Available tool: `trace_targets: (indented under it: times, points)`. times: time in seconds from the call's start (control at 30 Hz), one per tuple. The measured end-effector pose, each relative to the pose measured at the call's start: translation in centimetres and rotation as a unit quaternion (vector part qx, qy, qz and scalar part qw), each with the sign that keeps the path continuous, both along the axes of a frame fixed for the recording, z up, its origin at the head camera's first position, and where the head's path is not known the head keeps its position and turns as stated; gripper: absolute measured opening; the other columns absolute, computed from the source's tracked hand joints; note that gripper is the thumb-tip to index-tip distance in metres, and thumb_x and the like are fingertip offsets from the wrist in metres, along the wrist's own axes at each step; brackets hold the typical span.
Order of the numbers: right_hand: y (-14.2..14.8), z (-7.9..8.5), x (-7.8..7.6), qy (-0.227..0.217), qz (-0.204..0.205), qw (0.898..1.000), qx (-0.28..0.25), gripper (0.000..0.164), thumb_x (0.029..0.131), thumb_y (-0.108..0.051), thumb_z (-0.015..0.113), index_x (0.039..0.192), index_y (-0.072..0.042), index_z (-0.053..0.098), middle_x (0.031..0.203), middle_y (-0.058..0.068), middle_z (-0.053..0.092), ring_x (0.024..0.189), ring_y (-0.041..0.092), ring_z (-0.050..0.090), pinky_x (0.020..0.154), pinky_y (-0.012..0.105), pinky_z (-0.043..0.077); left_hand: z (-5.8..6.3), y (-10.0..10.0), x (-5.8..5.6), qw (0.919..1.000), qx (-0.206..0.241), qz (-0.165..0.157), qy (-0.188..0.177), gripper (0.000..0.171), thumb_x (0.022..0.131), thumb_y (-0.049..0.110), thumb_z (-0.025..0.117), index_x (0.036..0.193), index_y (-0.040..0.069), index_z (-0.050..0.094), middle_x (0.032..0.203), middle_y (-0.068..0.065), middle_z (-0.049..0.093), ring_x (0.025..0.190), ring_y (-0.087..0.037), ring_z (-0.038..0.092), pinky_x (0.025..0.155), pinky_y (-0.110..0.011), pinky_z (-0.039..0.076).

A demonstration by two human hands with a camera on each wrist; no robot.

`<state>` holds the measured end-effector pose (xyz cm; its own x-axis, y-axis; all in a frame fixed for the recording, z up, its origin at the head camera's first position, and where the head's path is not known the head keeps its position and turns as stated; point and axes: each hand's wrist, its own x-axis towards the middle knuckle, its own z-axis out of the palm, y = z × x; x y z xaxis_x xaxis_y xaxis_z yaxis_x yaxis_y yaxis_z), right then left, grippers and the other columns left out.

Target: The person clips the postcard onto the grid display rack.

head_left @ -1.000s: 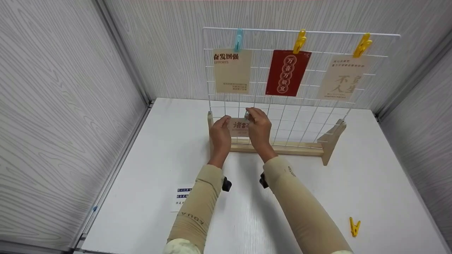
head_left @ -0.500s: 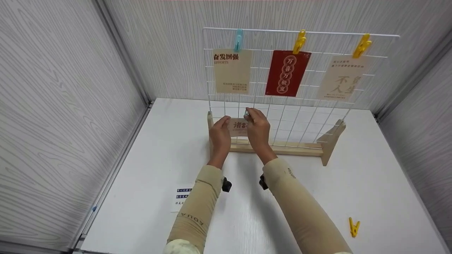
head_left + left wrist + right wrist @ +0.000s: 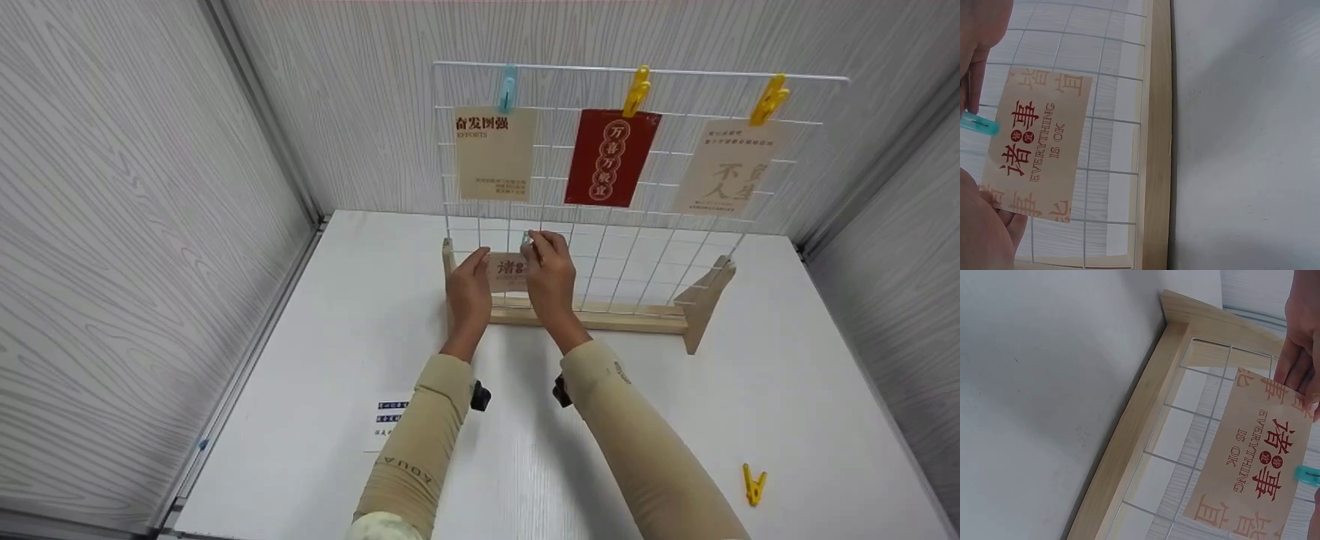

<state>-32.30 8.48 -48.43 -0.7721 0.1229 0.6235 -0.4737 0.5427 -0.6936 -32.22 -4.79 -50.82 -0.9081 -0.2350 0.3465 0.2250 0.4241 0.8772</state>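
A beige card (image 3: 508, 271) with red characters and "EVERYTHING IS OK" lies against the lower left of a white wire grid (image 3: 600, 247). My left hand (image 3: 469, 289) holds the card by its left edge, fingers partly behind it in the right wrist view. At the card's top edge, my right hand (image 3: 553, 277) pinches a teal clip (image 3: 979, 124). The clip's tip meets the middle of that edge in both wrist views; whether it also grips a wire cannot be told. In the head view the right hand covers the card's right part.
Above hang a cream card (image 3: 495, 161), a red card (image 3: 611, 161) and a pale card (image 3: 727, 169), each under a clip. A wooden stand (image 3: 630, 321) supports the grid. A yellow clip (image 3: 754, 484) lies at front right; another card (image 3: 386, 427) is partly under the left sleeve.
The head view has shifted very slightly. Both hands stay at the card, and the teal clip in the right hand shows almost no movement.
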Motion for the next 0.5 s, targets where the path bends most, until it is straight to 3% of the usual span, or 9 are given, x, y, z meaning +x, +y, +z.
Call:
trace_targets:
  times: [0.33, 0.5]
  points:
    - [5.0, 0.5, 2.5, -0.03, 0.013, 0.996, -0.082, 0.034, 0.106, -0.026, 0.052, 0.127, -0.002, 0.066, 0.124, 0.013, 0.061, 0.11, 0.02, 0.063, 0.092, 0.034, 0.056, 0.7, 0.0, 0.3, 0.997, -0.072, 0.023, -0.018, 0.032, 0.106, 0.021, 0.051, 0.133, 0.013, 0.066, 0.131, -0.004, 0.069, 0.12, -0.019, 0.066, 0.097, -0.036, 0.055]
    - [7.9, -0.1, 4.3, -0.059, 0.027, 0.991, -0.115, 0.034, 0.106, -0.025, 0.052, 0.128, -0.002, 0.064, 0.123, 0.015, 0.059, 0.103, 0.023, 0.063, 0.088, 0.022, 0.055, 0.7, -0.2, 0.4, 0.9892, -0.137, 0.044, -0.025, 0.032, 0.106, 0.025, 0.051, 0.133, 0.017, 0.066, 0.123, -0.004, 0.073, 0.105, -0.019, 0.073, 0.079, -0.037, 0.059]
